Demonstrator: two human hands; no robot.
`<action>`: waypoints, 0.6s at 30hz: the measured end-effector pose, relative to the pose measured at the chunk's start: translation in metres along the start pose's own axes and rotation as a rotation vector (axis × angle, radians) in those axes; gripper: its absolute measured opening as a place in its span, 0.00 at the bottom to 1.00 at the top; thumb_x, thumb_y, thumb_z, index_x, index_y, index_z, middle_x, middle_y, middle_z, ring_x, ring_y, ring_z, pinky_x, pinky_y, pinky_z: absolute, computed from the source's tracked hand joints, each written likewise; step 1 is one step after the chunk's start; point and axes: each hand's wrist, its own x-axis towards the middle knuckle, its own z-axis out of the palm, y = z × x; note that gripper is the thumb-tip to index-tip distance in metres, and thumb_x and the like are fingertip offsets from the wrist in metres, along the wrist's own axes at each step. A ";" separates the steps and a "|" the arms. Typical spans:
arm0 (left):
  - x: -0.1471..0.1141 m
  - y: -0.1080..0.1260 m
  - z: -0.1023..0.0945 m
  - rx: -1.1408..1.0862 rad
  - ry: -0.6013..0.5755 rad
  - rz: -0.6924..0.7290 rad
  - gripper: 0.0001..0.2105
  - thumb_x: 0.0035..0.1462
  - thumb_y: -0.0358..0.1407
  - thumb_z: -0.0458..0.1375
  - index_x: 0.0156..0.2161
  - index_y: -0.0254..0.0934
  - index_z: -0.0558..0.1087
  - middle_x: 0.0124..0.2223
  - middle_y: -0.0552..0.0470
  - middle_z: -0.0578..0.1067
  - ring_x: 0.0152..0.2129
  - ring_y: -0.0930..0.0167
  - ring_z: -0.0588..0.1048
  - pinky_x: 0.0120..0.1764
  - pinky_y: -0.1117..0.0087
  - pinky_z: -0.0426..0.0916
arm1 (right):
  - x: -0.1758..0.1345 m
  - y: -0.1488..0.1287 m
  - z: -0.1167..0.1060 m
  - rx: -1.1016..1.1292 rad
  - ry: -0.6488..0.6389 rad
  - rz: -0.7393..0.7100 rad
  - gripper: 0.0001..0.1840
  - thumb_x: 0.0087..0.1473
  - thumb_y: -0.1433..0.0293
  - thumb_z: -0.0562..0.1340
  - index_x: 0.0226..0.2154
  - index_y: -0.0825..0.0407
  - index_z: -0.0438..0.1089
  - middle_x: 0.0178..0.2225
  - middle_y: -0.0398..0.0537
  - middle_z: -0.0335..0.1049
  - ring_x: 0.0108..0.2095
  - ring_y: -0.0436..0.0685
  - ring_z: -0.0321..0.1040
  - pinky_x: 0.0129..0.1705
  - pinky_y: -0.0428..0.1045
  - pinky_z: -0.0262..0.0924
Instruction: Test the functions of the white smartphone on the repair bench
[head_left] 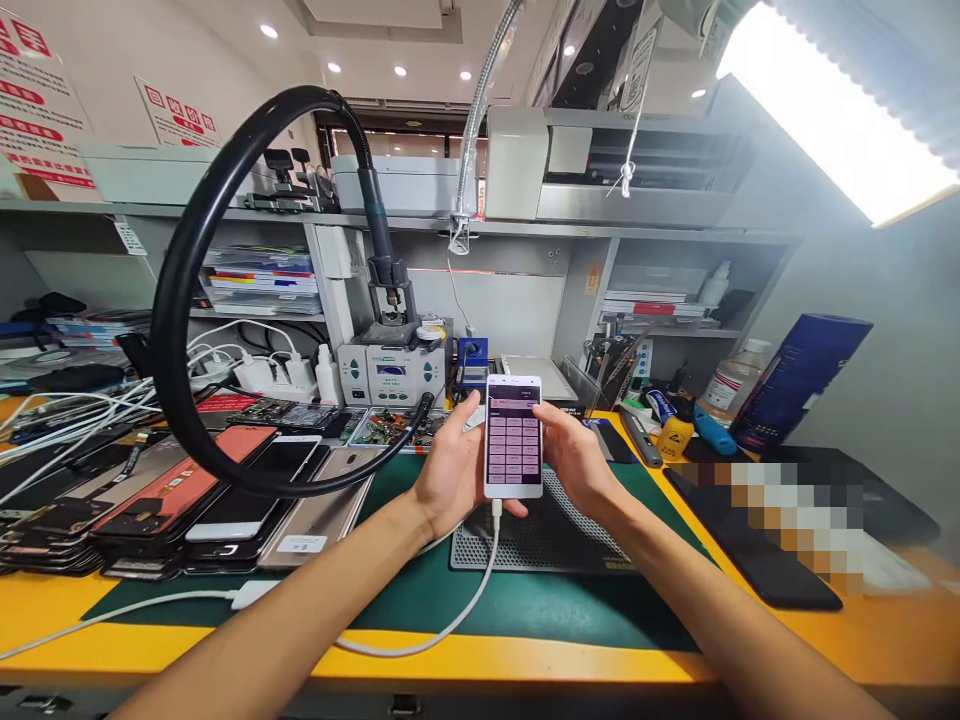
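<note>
A white smartphone [514, 440] stands upright near the middle, its lit screen showing a grid of pink buttons. My left hand [454, 460] holds it from the left and beneath, with the thumb along its left edge and a fingertip showing below it. My right hand [581, 455] is at its right side, one digit on the upper right of the screen; its other fingers are mostly hidden. A white charging cable [486, 580] is plugged into the phone's bottom end and curves down to the left. Under the hands lies a perforated black mat [540, 550].
Stacked phones and phone parts [225, 500] fill the left, beneath a thick black hose [169, 300] looping from a soldering station [394, 370]. A large dark slab [750, 540], a yellow bottle [675, 440] and a blurred patch lie right. A bright lamp [840, 110] hangs above.
</note>
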 end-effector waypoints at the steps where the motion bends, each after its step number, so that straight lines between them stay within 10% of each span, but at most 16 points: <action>1: 0.000 0.000 -0.001 0.004 -0.002 0.006 0.29 0.68 0.54 0.45 0.57 0.33 0.73 0.41 0.39 0.78 0.37 0.59 0.78 0.35 0.59 0.78 | 0.000 0.001 0.000 -0.013 0.002 -0.022 0.16 0.56 0.56 0.60 0.38 0.50 0.74 0.37 0.48 0.76 0.34 0.58 0.65 0.37 0.52 0.58; 9: 0.004 -0.007 -0.005 0.021 0.015 0.047 0.20 0.65 0.38 0.47 0.56 0.30 0.72 0.41 0.40 0.79 0.35 0.61 0.79 0.31 0.59 0.80 | 0.000 0.005 -0.004 -0.061 -0.042 -0.090 0.16 0.54 0.62 0.58 0.42 0.48 0.76 0.41 0.49 0.77 0.38 0.62 0.67 0.39 0.53 0.59; 18: 0.006 -0.008 -0.004 0.155 0.114 0.029 0.19 0.66 0.41 0.52 0.54 0.30 0.73 0.39 0.38 0.79 0.30 0.60 0.79 0.22 0.62 0.77 | 0.000 0.008 -0.005 -0.070 -0.050 -0.130 0.15 0.56 0.63 0.59 0.42 0.49 0.76 0.44 0.49 0.77 0.42 0.63 0.68 0.42 0.54 0.60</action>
